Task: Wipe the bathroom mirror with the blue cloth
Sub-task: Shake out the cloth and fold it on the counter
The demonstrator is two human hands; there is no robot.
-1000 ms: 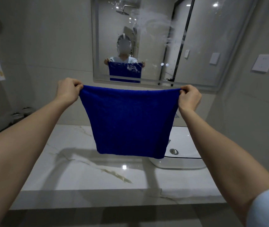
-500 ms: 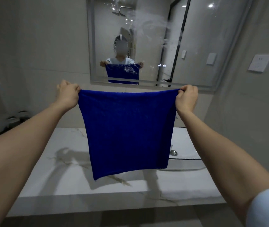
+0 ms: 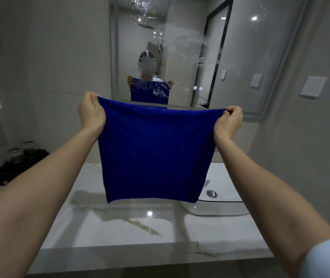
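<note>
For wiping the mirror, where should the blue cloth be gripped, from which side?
Likely mid-panel, from the person's side: the blue cloth hangs flat facing the mirror, pinched at its top corners by the left hand and right hand; a palm behind its centre could press it flat.

Person, seen from their own head camera; two arms in view.
- Left arm (image 3: 45, 193): forearm bare along its whole visible length; left hand (image 3: 91, 114) bare.
- Right arm (image 3: 260, 193): forearm bare; right hand (image 3: 228, 122) bare.
- Sleeve (image 3: 327, 257): pale blue, plain fabric, rounded hem, covering the right upper arm at the lower right corner.
- Reflection in the mirror (image 3: 250, 57): white strap (image 3: 147, 53) over the crown of the head; pale top (image 3: 157, 79) at the shoulder; finer detail too small to tell.
</note>
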